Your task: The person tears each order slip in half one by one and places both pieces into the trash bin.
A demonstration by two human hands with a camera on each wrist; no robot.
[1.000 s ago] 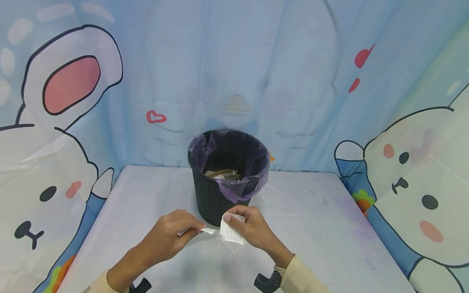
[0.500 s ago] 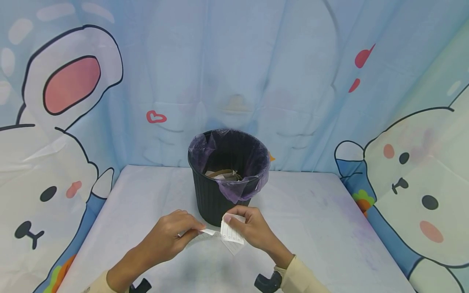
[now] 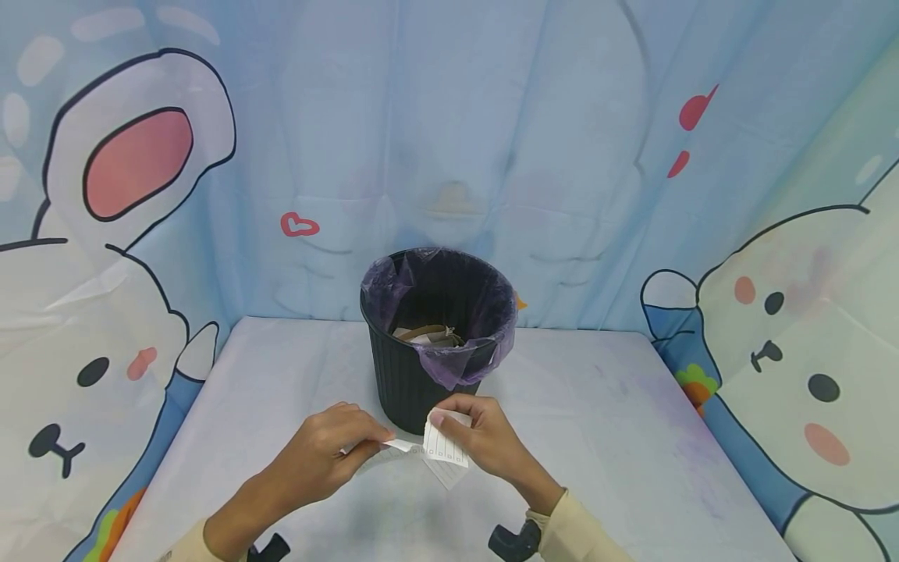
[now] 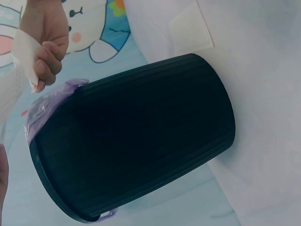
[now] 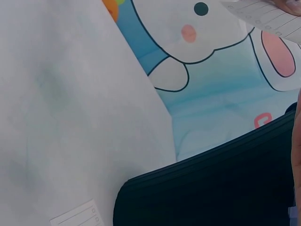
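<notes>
My left hand (image 3: 326,453) pinches the left end of a thin white paper sheet (image 3: 442,445) between thumb and fingertips. The right hand (image 3: 492,437) pinches the other end, with its thumb on the front, where ruled lines and a row of small boxes show. In the left wrist view the paper (image 4: 10,89) spans between both hands, and the right hand (image 4: 44,52) has curled fingers. Below, a second lined sheet (image 3: 447,474) lies on the table, partly hidden by the held one; a corner of this lower sheet (image 5: 80,215) appears in the right wrist view.
Just beyond the hands stands a black ribbed trash bin (image 3: 403,382) with a purple liner bag (image 3: 499,328) folded over its rim. Crumpled paper and brown scraps (image 3: 431,336) lie inside. The white-covered table (image 3: 583,421) ends at a blue cartoon-printed curtain (image 3: 449,117).
</notes>
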